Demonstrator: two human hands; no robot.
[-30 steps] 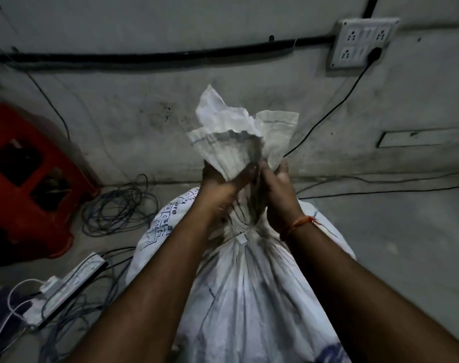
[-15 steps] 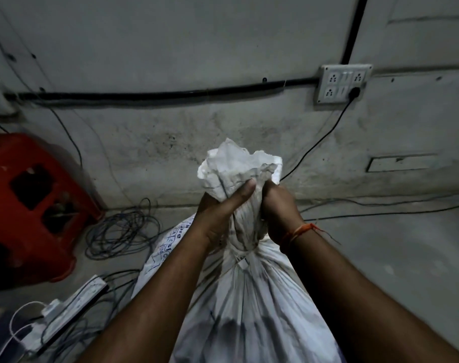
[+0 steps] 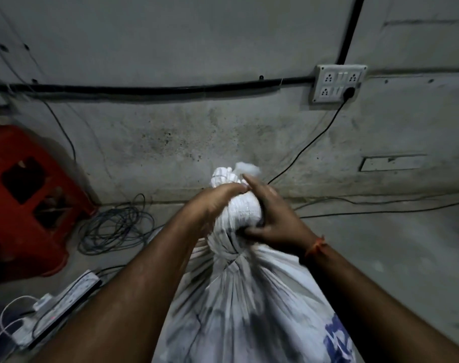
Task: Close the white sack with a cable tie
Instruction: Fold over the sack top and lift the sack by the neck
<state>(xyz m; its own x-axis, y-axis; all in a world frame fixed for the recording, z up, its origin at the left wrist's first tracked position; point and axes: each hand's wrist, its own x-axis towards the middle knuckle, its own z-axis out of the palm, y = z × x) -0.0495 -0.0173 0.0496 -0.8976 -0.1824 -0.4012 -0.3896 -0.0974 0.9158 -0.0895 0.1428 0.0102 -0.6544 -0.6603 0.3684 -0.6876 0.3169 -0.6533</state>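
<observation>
— Sack (image 3: 249, 310): where do we log it?
— Lower centre of the frame, neck bunched and twisted just above a pinch.
— Hands?
— We note both clamped on the neck: left hand (image 3: 210, 203) over the top, right hand (image 3: 275, 221) wrapped round its side. Red crate (image 3: 26, 195) at left; socket (image 3: 338, 83) upper right.
</observation>
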